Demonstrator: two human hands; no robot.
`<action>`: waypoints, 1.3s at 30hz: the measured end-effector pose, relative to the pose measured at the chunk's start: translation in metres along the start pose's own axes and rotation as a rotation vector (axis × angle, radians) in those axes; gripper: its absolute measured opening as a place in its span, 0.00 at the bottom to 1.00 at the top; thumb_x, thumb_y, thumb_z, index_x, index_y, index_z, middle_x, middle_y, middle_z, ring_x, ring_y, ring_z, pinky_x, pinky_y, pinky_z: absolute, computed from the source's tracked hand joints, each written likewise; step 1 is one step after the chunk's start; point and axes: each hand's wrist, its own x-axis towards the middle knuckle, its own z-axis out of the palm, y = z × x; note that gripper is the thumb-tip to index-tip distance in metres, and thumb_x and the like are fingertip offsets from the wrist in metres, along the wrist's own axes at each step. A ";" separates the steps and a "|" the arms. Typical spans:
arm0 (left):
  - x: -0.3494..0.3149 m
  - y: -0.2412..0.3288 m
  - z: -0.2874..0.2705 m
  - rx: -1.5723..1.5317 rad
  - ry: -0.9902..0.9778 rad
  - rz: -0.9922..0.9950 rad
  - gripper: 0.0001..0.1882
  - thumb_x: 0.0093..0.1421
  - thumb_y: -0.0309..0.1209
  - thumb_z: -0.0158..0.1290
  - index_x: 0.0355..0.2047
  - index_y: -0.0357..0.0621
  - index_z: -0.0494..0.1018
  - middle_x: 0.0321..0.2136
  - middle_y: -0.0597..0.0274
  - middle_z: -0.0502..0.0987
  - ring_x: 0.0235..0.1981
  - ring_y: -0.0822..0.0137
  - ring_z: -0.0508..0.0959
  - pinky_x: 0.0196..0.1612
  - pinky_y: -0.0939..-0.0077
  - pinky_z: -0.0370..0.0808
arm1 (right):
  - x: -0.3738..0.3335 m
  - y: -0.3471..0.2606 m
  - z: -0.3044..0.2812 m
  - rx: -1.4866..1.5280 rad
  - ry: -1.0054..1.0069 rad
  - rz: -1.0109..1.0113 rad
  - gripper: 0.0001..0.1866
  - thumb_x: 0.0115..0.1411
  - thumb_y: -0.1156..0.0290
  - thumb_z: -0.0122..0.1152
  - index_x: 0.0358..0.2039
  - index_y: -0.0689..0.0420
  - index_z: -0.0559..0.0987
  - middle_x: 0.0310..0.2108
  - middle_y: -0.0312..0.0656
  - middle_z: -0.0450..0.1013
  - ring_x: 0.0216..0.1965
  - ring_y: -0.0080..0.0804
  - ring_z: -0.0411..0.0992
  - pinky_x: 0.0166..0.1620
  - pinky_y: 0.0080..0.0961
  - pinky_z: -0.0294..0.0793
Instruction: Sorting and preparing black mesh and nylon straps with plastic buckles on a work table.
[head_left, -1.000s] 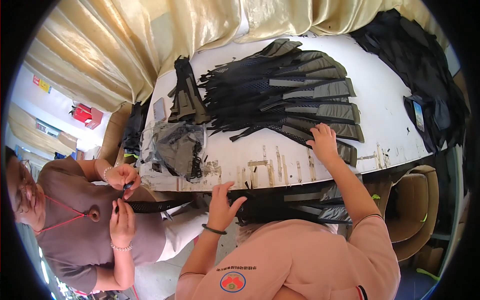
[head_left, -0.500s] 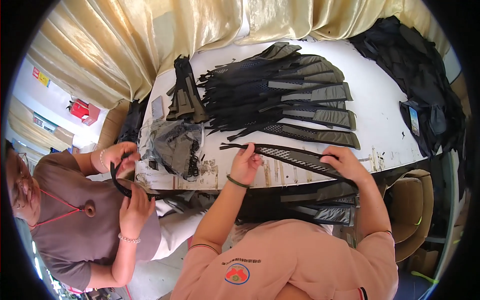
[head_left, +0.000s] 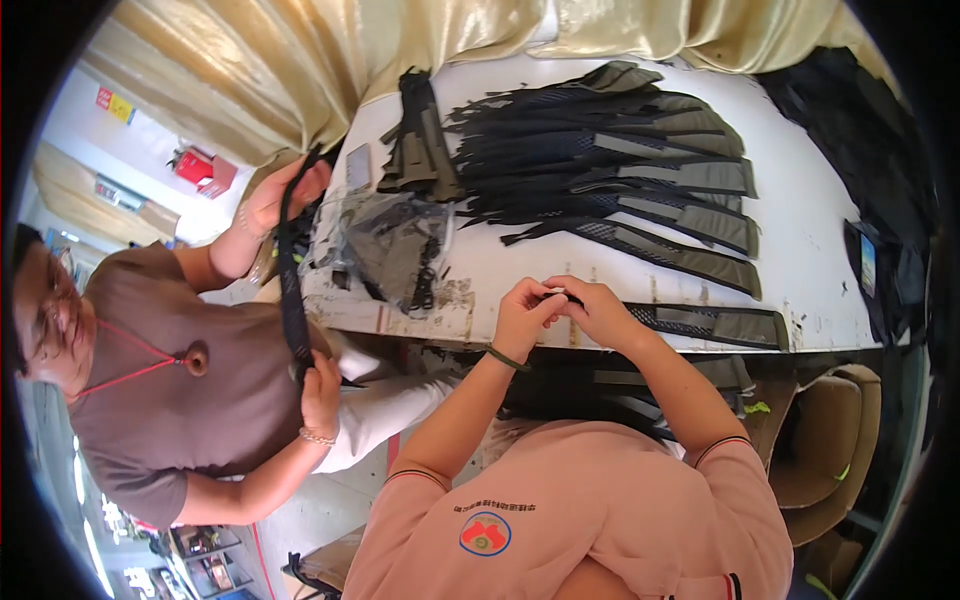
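Observation:
A black-and-grey padded strap with mesh (head_left: 690, 322) lies along the table's near edge, its wide grey end to the right. At its narrow left end my left hand (head_left: 525, 320) and my right hand (head_left: 598, 312) meet, fingers pinched around the black tip. The fingers partly cover that tip, so its detail is hidden. Just beyond my hands, several similar straps (head_left: 625, 170) lie fanned out in an overlapping pile, wide grey ends to the right. More dark straps (head_left: 600, 385) hang or lie below the table edge, close to my body.
On my left a co-worker (head_left: 190, 370) holds a long black strap (head_left: 291, 265) in both hands. A clear plastic bag (head_left: 385, 245), a bundle of grey-black pieces (head_left: 420, 150) and a phone (head_left: 357, 167) lie on the table's left. Black fabric (head_left: 850, 150) heaps at right, above a cardboard box (head_left: 830, 440).
My right hand has moved left from the strap's wide end to join my left hand at the narrow tip. The wide end now rests on the table. The co-worker's strap is stretched longer.

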 end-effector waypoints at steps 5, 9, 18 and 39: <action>0.017 0.025 -0.106 0.906 0.305 0.345 0.08 0.54 0.31 0.57 0.33 0.42 0.73 0.27 0.62 0.74 0.27 0.66 0.74 0.31 0.74 0.71 | 0.003 0.023 0.016 0.007 0.050 -0.037 0.12 0.57 0.74 0.55 0.43 0.61 0.75 0.30 0.48 0.74 0.31 0.41 0.73 0.37 0.27 0.71; 0.028 0.051 -0.155 1.429 0.312 0.046 0.15 0.51 0.31 0.59 0.38 0.41 0.73 0.33 0.55 0.74 0.35 0.57 0.75 0.39 0.67 0.73 | 0.003 0.035 0.021 -0.129 0.070 -0.215 0.11 0.58 0.72 0.55 0.42 0.58 0.76 0.25 0.46 0.69 0.28 0.41 0.69 0.35 0.30 0.69; 0.045 0.046 -0.180 1.501 0.228 0.007 0.14 0.50 0.28 0.59 0.37 0.41 0.73 0.35 0.50 0.72 0.35 0.52 0.74 0.38 0.63 0.72 | 0.005 0.042 0.017 0.080 -0.027 0.008 0.10 0.57 0.71 0.57 0.38 0.60 0.79 0.28 0.44 0.71 0.25 0.33 0.71 0.33 0.26 0.70; 0.000 0.048 -0.097 0.428 -0.085 -0.193 0.09 0.56 0.23 0.54 0.38 0.37 0.73 0.28 0.68 0.74 0.23 0.78 0.72 0.26 0.86 0.69 | 0.009 0.036 0.009 0.358 -0.051 0.254 0.09 0.57 0.72 0.57 0.36 0.62 0.78 0.23 0.35 0.72 0.24 0.17 0.68 0.28 0.18 0.68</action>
